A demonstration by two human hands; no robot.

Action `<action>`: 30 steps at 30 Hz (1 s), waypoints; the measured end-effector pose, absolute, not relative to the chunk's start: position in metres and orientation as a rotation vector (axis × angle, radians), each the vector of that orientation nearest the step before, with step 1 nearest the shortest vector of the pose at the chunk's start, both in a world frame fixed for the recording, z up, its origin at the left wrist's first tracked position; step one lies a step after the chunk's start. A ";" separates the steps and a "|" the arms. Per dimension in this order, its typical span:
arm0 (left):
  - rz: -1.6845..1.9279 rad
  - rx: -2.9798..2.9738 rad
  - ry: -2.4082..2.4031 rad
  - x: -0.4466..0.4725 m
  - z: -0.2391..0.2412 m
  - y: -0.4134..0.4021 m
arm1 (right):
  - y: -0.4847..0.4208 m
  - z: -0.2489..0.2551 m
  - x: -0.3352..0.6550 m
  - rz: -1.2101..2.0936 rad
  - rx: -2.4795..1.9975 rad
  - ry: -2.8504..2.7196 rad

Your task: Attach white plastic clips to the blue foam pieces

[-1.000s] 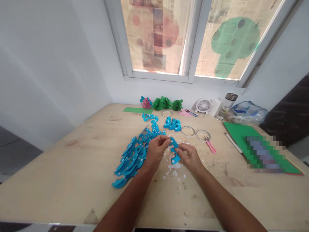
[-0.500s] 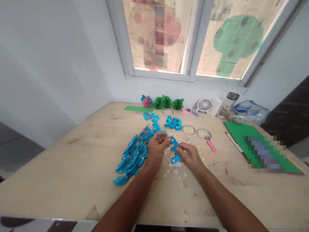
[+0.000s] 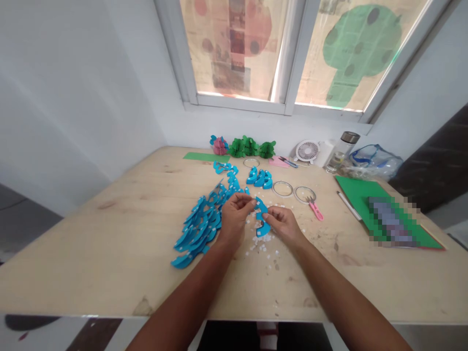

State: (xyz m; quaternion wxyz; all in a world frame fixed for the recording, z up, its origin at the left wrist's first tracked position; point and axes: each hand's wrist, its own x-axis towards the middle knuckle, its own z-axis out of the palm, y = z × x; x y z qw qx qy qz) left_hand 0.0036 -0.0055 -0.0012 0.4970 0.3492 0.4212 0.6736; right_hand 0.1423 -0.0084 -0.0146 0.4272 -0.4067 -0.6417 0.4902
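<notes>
Between my two hands is a curved blue paper piece (image 3: 263, 229) with small white squares on it. My left hand (image 3: 236, 214) pinches near its upper end, thumb against fingertips. On its right edge, my right hand (image 3: 283, 222) grips it between thumb and fingers. A large spread of similar blue paper pieces (image 3: 199, 226) lies just left of my left hand, some overlapping. Beyond my hands sits a small group of blue pieces (image 3: 259, 178). Tiny white paper bits (image 3: 265, 247) are scattered on the wooden table (image 3: 109, 253) under and around my hands.
Right of centre lie tape rolls (image 3: 282, 188) and pink-handled snips (image 3: 316, 210). Green sheets (image 3: 351, 192) and a white pen (image 3: 348, 204) are at the right. Along the wall stand green paper figures (image 3: 249, 146), a small fan (image 3: 307, 152) and a glass bottle (image 3: 340, 153).
The whole view has shifted slightly, so the table sits a little higher in it. Both hands keep their hold on the blue paper piece, with little change in pose.
</notes>
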 end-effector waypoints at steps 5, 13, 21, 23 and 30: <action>1.653 0.863 1.056 0.007 0.002 -0.010 | -0.011 -0.010 0.141 1.195 -1.020 -1.591; 1.668 0.917 1.133 0.014 0.004 -0.016 | -0.004 -0.024 0.143 1.091 -1.068 -1.560; 1.664 0.891 1.081 0.015 0.002 -0.014 | -0.003 -0.026 0.144 1.119 -1.061 -1.500; 1.640 0.872 1.046 0.015 0.001 -0.013 | -0.003 -0.025 0.143 1.126 -1.054 -1.478; 1.438 0.938 1.028 0.015 -0.002 -0.013 | -0.003 -0.021 0.145 1.141 -1.039 -1.471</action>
